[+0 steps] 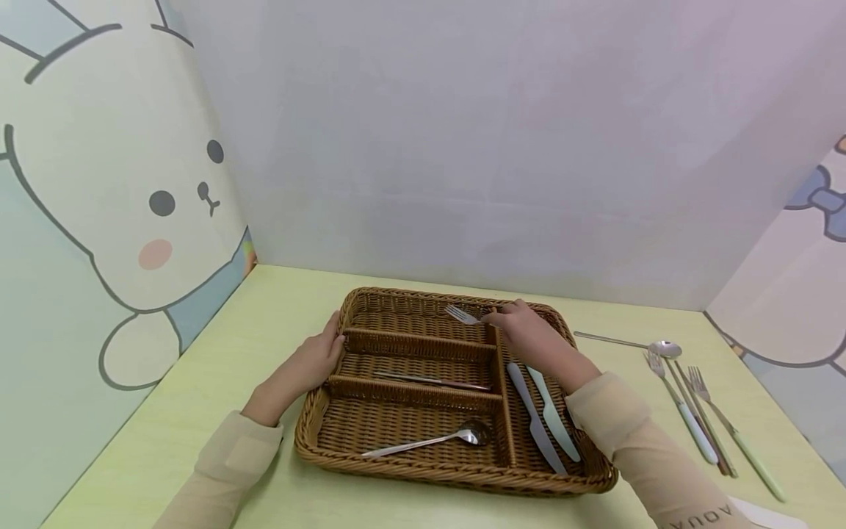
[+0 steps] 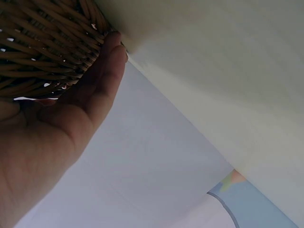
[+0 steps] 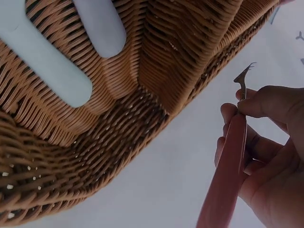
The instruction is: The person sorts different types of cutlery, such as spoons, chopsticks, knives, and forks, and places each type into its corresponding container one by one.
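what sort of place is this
Probably a small indoor booth around a table, though what lies beyond is out of view: a plain pale wall closes the back, and a panel with a large cartoon animal stands at the left.

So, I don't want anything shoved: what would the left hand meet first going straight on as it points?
Probably the wicker basket: the left hand touches its left rim and seems angled slightly inward.

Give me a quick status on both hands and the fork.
Left hand on basket, left side. Right hand pinching pink-handled fork above basket's far side. No obstruction visible around the fork.
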Demonstrator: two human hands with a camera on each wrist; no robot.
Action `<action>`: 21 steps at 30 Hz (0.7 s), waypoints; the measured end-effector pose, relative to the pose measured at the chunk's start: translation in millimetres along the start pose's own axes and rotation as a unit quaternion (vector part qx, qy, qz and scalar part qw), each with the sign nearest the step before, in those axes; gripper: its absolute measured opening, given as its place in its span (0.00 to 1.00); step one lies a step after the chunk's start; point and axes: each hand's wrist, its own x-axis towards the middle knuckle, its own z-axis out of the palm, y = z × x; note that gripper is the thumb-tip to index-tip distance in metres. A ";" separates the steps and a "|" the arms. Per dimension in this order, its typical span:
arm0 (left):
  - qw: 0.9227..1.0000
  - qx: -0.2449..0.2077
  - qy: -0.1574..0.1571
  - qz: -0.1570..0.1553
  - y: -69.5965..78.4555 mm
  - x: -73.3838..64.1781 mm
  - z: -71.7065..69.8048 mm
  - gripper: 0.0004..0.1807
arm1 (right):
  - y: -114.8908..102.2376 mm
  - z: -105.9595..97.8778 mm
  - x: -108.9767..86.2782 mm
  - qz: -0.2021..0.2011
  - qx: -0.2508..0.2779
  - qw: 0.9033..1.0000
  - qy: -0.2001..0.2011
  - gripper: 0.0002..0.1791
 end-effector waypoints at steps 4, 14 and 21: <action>1.000 -0.002 0.000 0.001 -0.4 0.4 0.6 0.32 | -5.2 6.5 7.4 0.005 -0.003 1.000 -0.021 0.17; 1.000 0.000 0.004 0.005 -1.3 0.4 1.2 0.31 | -15.4 20.8 24.5 0.004 -0.028 0.998 -0.052 0.19; 0.999 -0.008 0.019 0.029 -1.1 -3.2 0.9 0.32 | -22.4 28.9 34.0 0.008 0.000 0.997 -0.080 0.18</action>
